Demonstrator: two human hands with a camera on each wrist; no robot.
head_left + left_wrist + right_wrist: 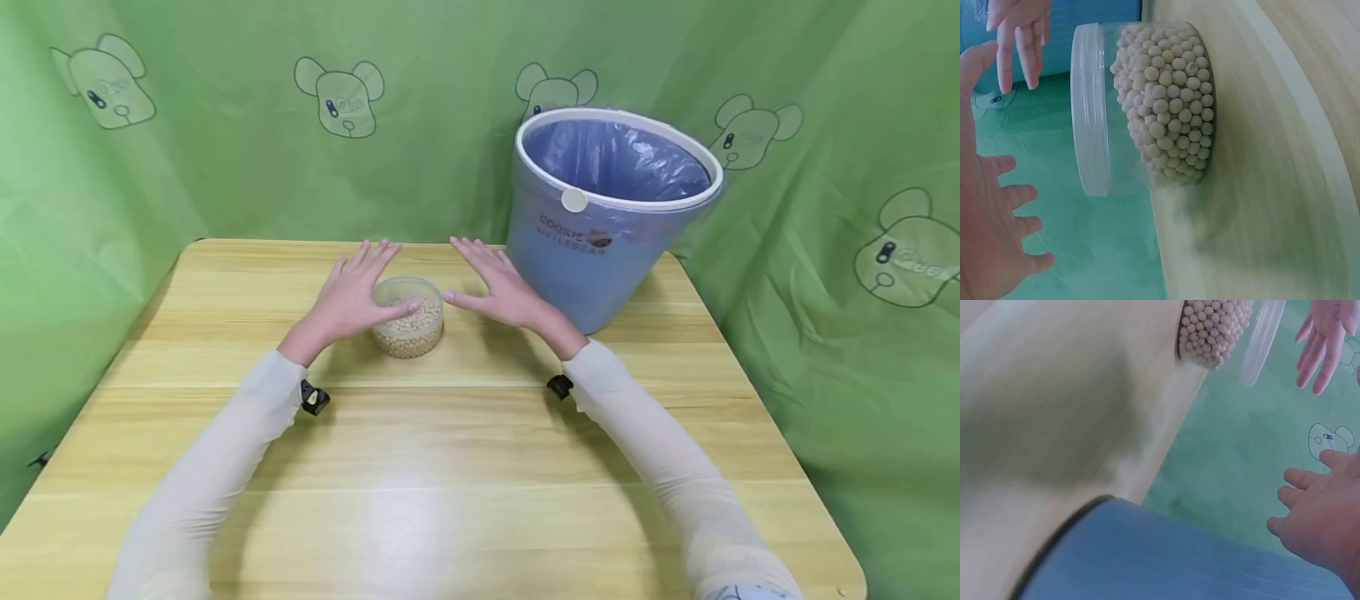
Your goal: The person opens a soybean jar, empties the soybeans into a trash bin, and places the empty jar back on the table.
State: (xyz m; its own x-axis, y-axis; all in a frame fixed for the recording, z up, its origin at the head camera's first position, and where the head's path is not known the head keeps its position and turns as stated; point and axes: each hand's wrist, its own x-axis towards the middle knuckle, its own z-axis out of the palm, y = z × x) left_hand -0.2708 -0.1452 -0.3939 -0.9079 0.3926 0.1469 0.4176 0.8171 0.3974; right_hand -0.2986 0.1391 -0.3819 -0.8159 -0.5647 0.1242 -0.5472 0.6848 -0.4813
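Observation:
A round clear plastic jar (408, 340), partly filled with small beige balls (1172, 100), stands on the wooden table. My left hand (350, 293) is held over the jar's left side, fingers straight and thumb spread across its rim in the head view. To the right of the jar, my right hand (504, 287) hovers with fingers extended and the thumb pointing toward it. Neither hand holds anything. In the left wrist view the jar's side shows between the hand and the tabletop, with a gap from the fingers.
A blue trash bin (581, 267) with a white rim and a bag liner stands at the table's back right, close beyond my right hand. Green curtain (442, 167) with bear faces hangs behind and at both sides. The wooden table (420, 467) extends toward me.

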